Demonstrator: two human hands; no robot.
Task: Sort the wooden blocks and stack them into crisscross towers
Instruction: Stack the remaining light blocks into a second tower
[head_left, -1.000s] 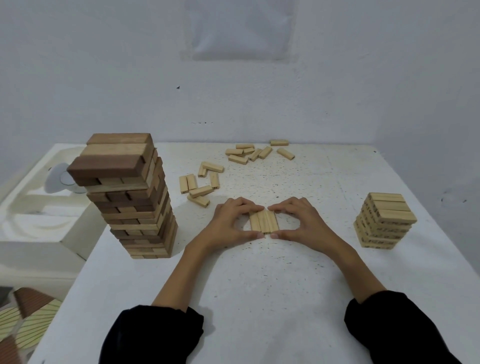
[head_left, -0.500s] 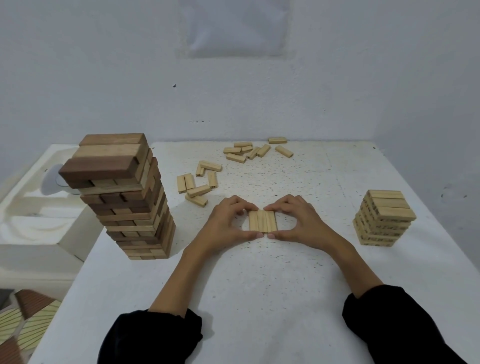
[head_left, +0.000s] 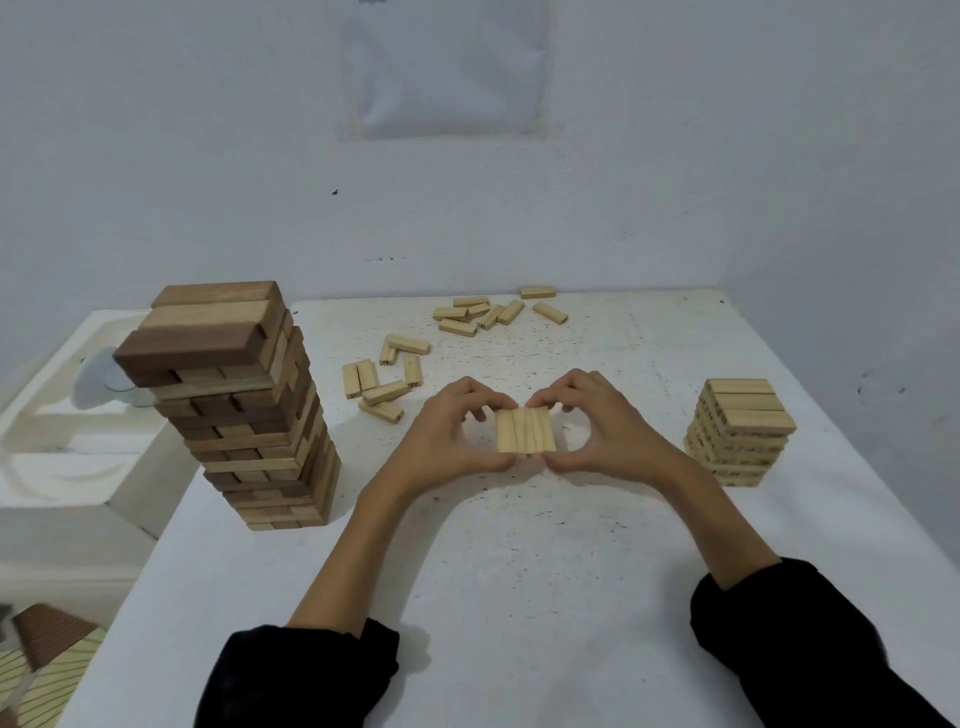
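Observation:
A flat row of small pale wooden blocks (head_left: 525, 430) lies side by side on the white table (head_left: 519, 561), mid-table. My left hand (head_left: 447, 439) and my right hand (head_left: 602, 428) pinch this row from both sides, fingertips at its far end and thumbs at its near end. A tall crisscross tower of larger brown and tan blocks (head_left: 244, 410) stands at the left. A short crisscross tower of small pale blocks (head_left: 740, 431) stands at the right.
Several loose pale blocks (head_left: 387, 376) lie just behind my left hand, and several more loose blocks (head_left: 491, 312) lie near the table's far edge by the wall. A white basin-like unit (head_left: 67, 431) sits left of the table.
Both hands stay on the block row; the row is squared up a little more evenly. The view shifts slightly.

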